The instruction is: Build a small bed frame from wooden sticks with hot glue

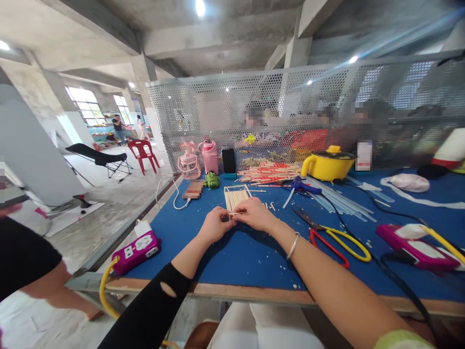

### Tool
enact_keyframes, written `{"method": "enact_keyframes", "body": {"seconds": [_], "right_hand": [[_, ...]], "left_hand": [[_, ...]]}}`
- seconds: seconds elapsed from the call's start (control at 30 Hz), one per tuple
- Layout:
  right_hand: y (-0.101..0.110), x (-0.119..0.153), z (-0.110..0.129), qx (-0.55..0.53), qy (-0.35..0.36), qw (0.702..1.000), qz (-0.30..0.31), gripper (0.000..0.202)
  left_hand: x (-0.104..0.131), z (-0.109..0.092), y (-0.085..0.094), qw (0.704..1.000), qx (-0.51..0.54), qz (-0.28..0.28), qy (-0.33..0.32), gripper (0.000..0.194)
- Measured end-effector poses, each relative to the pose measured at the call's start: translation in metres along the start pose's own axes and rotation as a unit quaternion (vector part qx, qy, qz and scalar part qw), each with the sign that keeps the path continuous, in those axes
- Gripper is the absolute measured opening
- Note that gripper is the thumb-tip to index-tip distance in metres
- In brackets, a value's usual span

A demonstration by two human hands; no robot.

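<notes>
A small frame of pale wooden sticks (237, 198) lies on the blue tabletop (250, 261), its slats side by side and its back corners raised. My left hand (217, 225) pinches at the frame's near left edge. From the right, my right hand (254, 214) has its fingers closed on a short stick (236, 213) along the near edge. The fingertips of both hands nearly meet there and partly hide the stick. Right of my hands are scissors (319, 227) with red and yellow handles and a blue glue gun (305, 186).
Behind stand a yellow pot (329, 165), a pile of red-marked sticks (269, 172), a pink bottle (209, 157) and a mesh screen (218, 106). Purple power strips lie left (136, 252) and right (417, 247), with cables. Clear glue sticks (341, 201) lie right. A person stands at the left edge.
</notes>
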State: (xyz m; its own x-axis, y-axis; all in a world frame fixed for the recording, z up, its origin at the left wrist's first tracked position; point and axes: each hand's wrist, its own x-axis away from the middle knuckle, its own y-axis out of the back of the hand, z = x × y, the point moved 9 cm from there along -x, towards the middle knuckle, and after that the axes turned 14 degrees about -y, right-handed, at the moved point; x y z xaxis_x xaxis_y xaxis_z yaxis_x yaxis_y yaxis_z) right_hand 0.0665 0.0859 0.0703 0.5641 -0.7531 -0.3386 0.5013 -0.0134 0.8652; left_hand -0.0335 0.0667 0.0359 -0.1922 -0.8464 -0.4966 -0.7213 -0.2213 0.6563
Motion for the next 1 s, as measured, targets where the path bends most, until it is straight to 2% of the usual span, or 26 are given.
{"method": "enact_keyframes", "body": {"seconds": [0.5, 1.0], "right_hand": [[-0.0002, 0.0008, -0.0035, 0.000, -0.034, 0.999, -0.030, 0.017], [0.0006, 0.0020, -0.0023, -0.014, -0.035, 0.999, -0.018, 0.014]], "left_hand": [[-0.0004, 0.0015, -0.0021, 1.000, 0.006, 0.002, -0.002, 0.011], [-0.0002, 0.0055, -0.0016, 1.000, 0.012, -0.008, 0.019, 0.016]]}}
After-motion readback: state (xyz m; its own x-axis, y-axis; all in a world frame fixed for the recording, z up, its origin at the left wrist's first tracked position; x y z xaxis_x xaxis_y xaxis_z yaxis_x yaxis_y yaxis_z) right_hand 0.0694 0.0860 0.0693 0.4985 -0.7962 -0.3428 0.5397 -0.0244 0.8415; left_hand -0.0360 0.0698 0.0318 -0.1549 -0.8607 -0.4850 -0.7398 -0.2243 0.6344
